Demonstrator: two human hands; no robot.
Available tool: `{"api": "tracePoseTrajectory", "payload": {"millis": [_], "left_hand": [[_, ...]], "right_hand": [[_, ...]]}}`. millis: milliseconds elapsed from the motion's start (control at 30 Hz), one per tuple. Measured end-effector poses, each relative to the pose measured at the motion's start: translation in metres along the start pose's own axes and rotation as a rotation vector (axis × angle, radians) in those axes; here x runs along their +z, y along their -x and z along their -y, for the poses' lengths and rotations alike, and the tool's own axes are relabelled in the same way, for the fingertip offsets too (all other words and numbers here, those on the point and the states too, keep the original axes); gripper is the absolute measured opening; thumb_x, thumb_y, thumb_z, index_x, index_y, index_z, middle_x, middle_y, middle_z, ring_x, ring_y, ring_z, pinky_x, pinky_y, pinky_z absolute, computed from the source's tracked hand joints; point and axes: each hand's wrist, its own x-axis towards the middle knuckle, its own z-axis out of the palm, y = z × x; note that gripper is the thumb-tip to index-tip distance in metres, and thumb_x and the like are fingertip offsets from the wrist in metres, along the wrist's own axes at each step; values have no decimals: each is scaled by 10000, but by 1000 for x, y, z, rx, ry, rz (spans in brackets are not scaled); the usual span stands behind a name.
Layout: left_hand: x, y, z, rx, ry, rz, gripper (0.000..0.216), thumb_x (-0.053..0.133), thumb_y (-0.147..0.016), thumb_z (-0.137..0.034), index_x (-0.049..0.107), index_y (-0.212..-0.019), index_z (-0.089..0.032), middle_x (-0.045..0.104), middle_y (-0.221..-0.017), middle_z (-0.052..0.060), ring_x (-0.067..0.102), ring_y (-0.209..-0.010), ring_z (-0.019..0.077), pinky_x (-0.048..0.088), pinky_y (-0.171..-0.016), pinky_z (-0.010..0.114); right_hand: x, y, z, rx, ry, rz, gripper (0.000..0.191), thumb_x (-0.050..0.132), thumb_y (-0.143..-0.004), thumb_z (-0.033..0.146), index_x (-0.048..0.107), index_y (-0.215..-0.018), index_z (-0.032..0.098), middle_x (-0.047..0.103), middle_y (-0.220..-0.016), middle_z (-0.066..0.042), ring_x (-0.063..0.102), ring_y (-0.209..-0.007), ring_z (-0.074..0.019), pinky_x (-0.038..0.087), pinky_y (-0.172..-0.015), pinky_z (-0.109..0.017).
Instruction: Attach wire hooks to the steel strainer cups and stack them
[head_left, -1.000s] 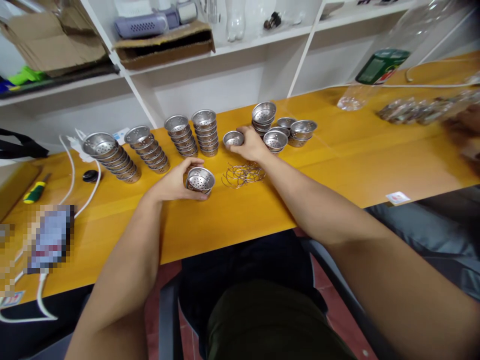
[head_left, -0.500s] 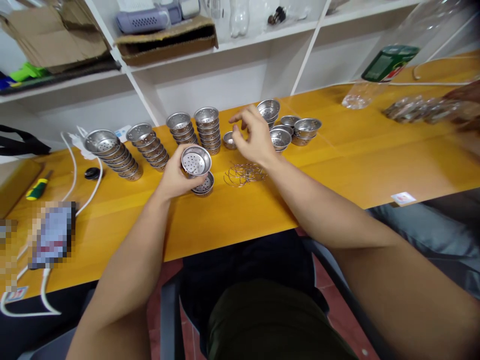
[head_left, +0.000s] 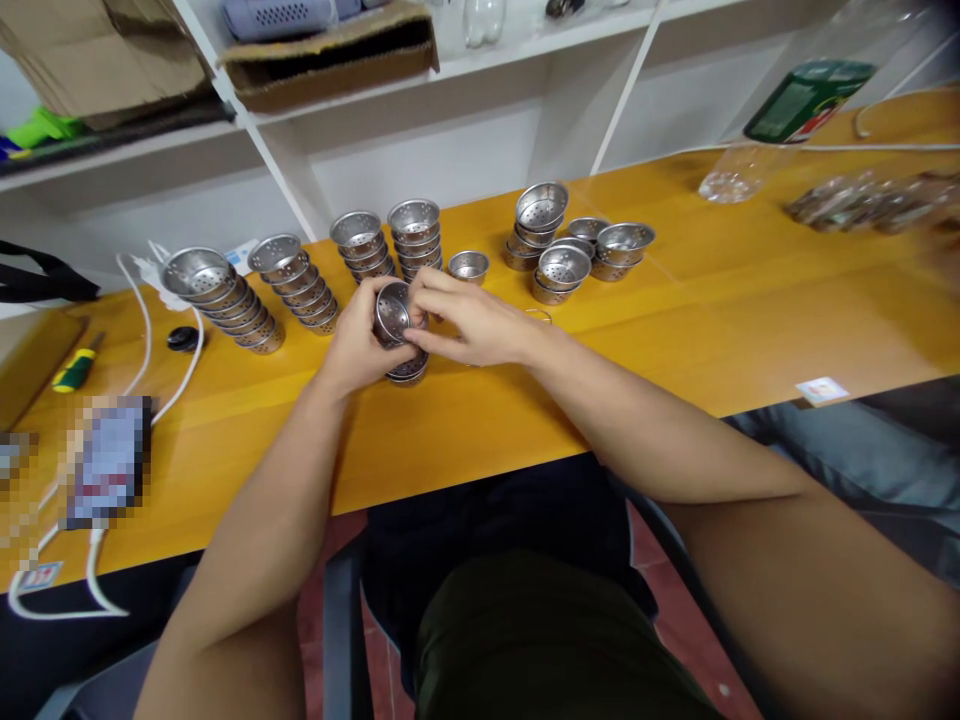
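My left hand [head_left: 354,345] is closed around a small perforated metal cup [head_left: 390,312], tilted with its mouth towards me. My right hand [head_left: 472,318] has its thumb and fingers closed on the right side of that cup's rim. Just below the held cup stand more perforated cups [head_left: 407,374], nested on the table. A bit of thin wire rings [head_left: 538,315] shows past my right wrist; my hand hides the others. Behind my hands, a single cup [head_left: 469,266] stands upright.
Leaning stacks of cups [head_left: 225,300] line the back left, with more stacks [head_left: 415,235] near the middle. Short stacks [head_left: 562,270] stand right of centre. A clear bottle [head_left: 802,105] is at the right. A screwdriver [head_left: 75,370] and white cable [head_left: 94,570] lie left.
My right hand has moved left and down from above the wire rings to the held cup. The cup is now tipped more to the right. My left hand keeps its hold.
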Motion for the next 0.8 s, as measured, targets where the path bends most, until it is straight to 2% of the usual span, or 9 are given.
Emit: {"api": "tracePoseTrajectory", "payload": {"millis": [167,367,467,567,700,800], "left_hand": [[1,0,-1,26,-17,-4,742,968,-907,-475,611,-1525,-271,826,-1371,84,825,-1167,296,690,-1004,423],[7,0,1,37,-1,-21,780,976,-943,-568,579,-1542,-264,802,-1369,95,829,-1199,322,703,-1098,485],[10,0,4,43,10,-33,777,971,-960,-573,573,-1552,-267,794,-1389,99,830,-1231,330,707,-1121,494],[11,1,8,56,15,-40,769,966,-976,-584,583,-1567,-276,782,-1416,100,825,-1252,326,712,-1114,486],[12,2,18,67,24,-79,818,967,-1007,-700,592,-1599,-279,754,-1473,126,804,-1355,369,697,-1208,555],[12,2,30,61,6,-152,865,946,-1015,-805,585,-1609,-290,705,-1541,148,753,-1487,414,639,-1333,633]], "right_hand": [[2,-4,-3,-19,-43,-13,323,659,-1287,528,580,-1131,256,691,-1191,-92,653,-1085,-277,609,-1035,-458],[10,-5,-15,-39,-133,-98,431,676,-1280,614,540,-1073,261,655,-1120,-55,607,-1021,-240,566,-980,-412],[15,-7,-16,-1,-190,-159,492,694,-1260,688,552,-1066,259,642,-1087,-44,589,-1000,-228,553,-961,-400],[15,-10,-15,99,-337,-201,624,763,-1174,840,576,-1038,260,622,-1011,-22,556,-930,-205,545,-880,-366],[-6,-8,-21,261,-563,-244,777,689,-1096,1035,540,-954,286,546,-851,14,488,-784,-182,485,-712,-335],[-33,1,-30,381,-443,-202,769,731,-1080,1016,546,-915,288,533,-791,21,463,-740,-181,422,-663,-339]]}}
